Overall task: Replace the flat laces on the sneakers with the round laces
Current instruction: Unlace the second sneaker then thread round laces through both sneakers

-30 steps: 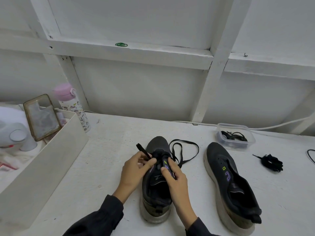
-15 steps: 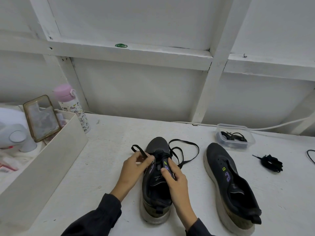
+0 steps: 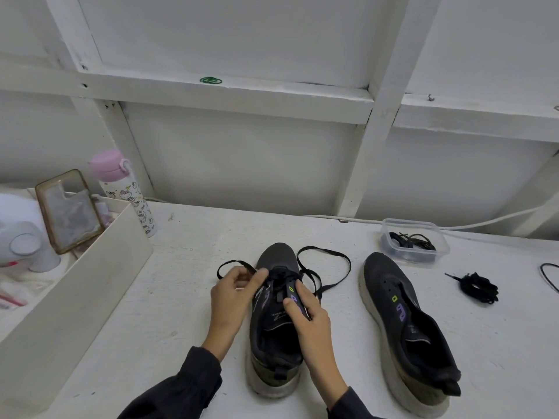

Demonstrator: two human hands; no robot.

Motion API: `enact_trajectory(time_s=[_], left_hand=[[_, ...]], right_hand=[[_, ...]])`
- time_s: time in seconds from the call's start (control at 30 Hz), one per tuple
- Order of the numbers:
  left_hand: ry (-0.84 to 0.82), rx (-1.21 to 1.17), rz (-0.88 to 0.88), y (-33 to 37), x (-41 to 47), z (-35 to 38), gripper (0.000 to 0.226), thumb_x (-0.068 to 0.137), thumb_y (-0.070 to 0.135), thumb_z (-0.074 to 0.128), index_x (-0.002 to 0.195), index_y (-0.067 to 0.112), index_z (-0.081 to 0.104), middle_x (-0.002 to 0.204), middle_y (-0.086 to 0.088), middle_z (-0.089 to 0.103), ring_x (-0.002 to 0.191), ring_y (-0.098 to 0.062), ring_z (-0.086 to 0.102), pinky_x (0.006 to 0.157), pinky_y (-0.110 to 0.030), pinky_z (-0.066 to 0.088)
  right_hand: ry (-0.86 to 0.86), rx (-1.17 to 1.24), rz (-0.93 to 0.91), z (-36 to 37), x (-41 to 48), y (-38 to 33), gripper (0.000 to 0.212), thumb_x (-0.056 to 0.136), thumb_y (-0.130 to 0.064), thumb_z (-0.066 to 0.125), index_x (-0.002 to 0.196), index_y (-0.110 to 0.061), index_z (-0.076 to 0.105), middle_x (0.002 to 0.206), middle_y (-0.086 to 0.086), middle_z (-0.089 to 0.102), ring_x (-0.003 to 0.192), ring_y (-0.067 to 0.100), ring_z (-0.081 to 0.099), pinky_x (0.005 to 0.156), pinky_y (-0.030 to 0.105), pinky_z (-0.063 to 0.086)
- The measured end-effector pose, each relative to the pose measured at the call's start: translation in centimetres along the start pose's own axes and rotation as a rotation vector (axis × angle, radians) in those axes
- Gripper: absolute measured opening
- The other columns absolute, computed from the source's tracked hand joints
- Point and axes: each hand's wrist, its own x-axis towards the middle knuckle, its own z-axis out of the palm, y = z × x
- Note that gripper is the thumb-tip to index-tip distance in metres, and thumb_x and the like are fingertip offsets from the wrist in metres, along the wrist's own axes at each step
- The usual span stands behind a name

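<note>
Nearest: dark grey mesh sneaker (image 3: 273, 340), heel toward the viewer; right hand (image 3: 305, 309) clasping its upper at the eyelets; left hand (image 3: 234, 293) just left of those eyelets, pinching the flat black lace (image 3: 329, 253), loops slack around the toe. Could jam a lace tip in an eyelet if tugged askew; could drag the sneaker if the steadying clasp slackens. Right of the sneaker, a laceless twin (image 3: 402, 322); farther right and behind, clear plastic tub (image 3: 409, 220) holding coiled black laces (image 3: 413, 239), probably round; far left, open white box (image 3: 90, 282) holding a phone case (image 3: 68, 210).
</note>
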Motion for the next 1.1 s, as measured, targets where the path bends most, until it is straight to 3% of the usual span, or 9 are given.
enact_trajectory(time_s=[0.13, 0.23, 0.37, 0.57, 0.7, 0.83, 0.9, 1.03, 1.1], left_hand=[[-0.115, 0.137, 0.055, -0.2, 0.2, -0.1, 0.011, 0.083, 0.022, 0.076, 0.075, 0.017, 0.071, 0.066, 0.013, 0.069, 0.065, -0.003, 0.062, 0.064, -0.012, 0.048], [-0.005, 0.069, 0.101, 1.1, 1.2, -0.9, 0.014, 0.086, 0.016, 0.072, 0.074, 0.021, 0.068, 0.061, 0.012, 0.065, 0.06, -0.001, 0.057, 0.061, -0.01, 0.045], [0.141, -0.032, 0.133, 2.2, 1.6, -1.4, 0.011, 0.089, 0.018, 0.068, 0.078, 0.017, 0.066, 0.073, 0.001, 0.064, 0.057, -0.002, 0.059, 0.061, -0.009, 0.046], [-0.108, 0.076, 0.025, -0.2, 0.0, -0.5, 0.017, 0.078, 0.034, 0.078, 0.08, 0.018, 0.072, 0.076, 0.003, 0.071, 0.073, -0.003, 0.063, 0.069, -0.016, 0.05], [-0.084, 0.15, 0.097, -0.7, 0.3, -0.6, 0.019, 0.083, 0.023, 0.075, 0.069, 0.016, 0.065, 0.067, 0.006, 0.065, 0.064, -0.003, 0.057, 0.065, -0.014, 0.045], [0.094, 0.016, 0.141, 1.1, 1.0, -1.2, 0.017, 0.088, 0.019, 0.07, 0.073, 0.013, 0.063, 0.07, 0.004, 0.063, 0.064, -0.004, 0.055, 0.062, -0.011, 0.042], [0.135, -0.026, 0.126, 1.4, 1.1, -1.2, 0.016, 0.09, 0.023, 0.068, 0.078, 0.012, 0.064, 0.072, 0.006, 0.063, 0.067, -0.012, 0.055, 0.064, -0.013, 0.043], [0.045, -0.031, 0.06, 0.7, 0.6, -0.9, 0.015, 0.086, 0.031, 0.07, 0.081, 0.017, 0.069, 0.074, 0.015, 0.067, 0.072, -0.01, 0.059, 0.068, -0.018, 0.047], [-0.028, 0.014, 0.044, 0.0, 0.2, -0.6, 0.014, 0.082, 0.031, 0.075, 0.083, 0.018, 0.072, 0.079, 0.008, 0.071, 0.076, -0.007, 0.062, 0.07, -0.017, 0.049]], right_hand=[[-0.004, -0.004, 0.007, 0.0, -0.1, -0.1, 0.051, 0.091, -0.019, 0.066, 0.14, -0.019, 0.051, 0.139, -0.006, 0.054, 0.127, 0.008, 0.051, 0.111, 0.034, 0.041], [-0.012, -0.004, 0.013, -0.2, 0.0, -0.1, 0.051, 0.091, -0.018, 0.066, 0.14, -0.018, 0.051, 0.139, -0.007, 0.054, 0.128, 0.007, 0.05, 0.111, 0.029, 0.04], [-0.019, -0.009, 0.009, -0.2, 0.0, 0.0, 0.053, 0.091, -0.018, 0.066, 0.141, -0.017, 0.049, 0.139, -0.011, 0.051, 0.128, 0.005, 0.047, 0.104, 0.015, 0.038], [-0.017, -0.02, -0.004, -0.1, 0.0, -0.1, 0.052, 0.091, -0.016, 0.065, 0.14, -0.016, 0.05, 0.137, -0.012, 0.051, 0.125, 0.002, 0.048, 0.096, 0.004, 0.039], [-0.011, -0.021, -0.004, -0.1, 0.0, 0.0, 0.052, 0.091, -0.018, 0.066, 0.141, -0.017, 0.05, 0.14, -0.008, 0.052, 0.128, 0.005, 0.048, 0.108, 0.021, 0.039], [-0.015, -0.01, 0.006, -0.2, 0.1, 0.2, 0.052, 0.09, -0.018, 0.067, 0.14, -0.017, 0.051, 0.138, -0.009, 0.053, 0.126, 0.004, 0.049, 0.098, 0.01, 0.04], [-0.016, -0.006, 0.004, -0.2, 0.1, 0.2, 0.052, 0.09, -0.018, 0.067, 0.14, -0.017, 0.051, 0.138, -0.009, 0.054, 0.126, 0.005, 0.05, 0.101, 0.014, 0.041], [-0.008, -0.004, -0.008, -0.1, 0.1, 0.1, 0.052, 0.091, -0.017, 0.066, 0.141, -0.017, 0.051, 0.137, -0.007, 0.056, 0.125, 0.006, 0.052, 0.106, 0.024, 0.042], [-0.003, -0.009, -0.016, 0.0, 0.1, 0.1, 0.051, 0.091, -0.017, 0.066, 0.14, -0.017, 0.051, 0.136, -0.007, 0.057, 0.124, 0.006, 0.053, 0.106, 0.026, 0.044]])
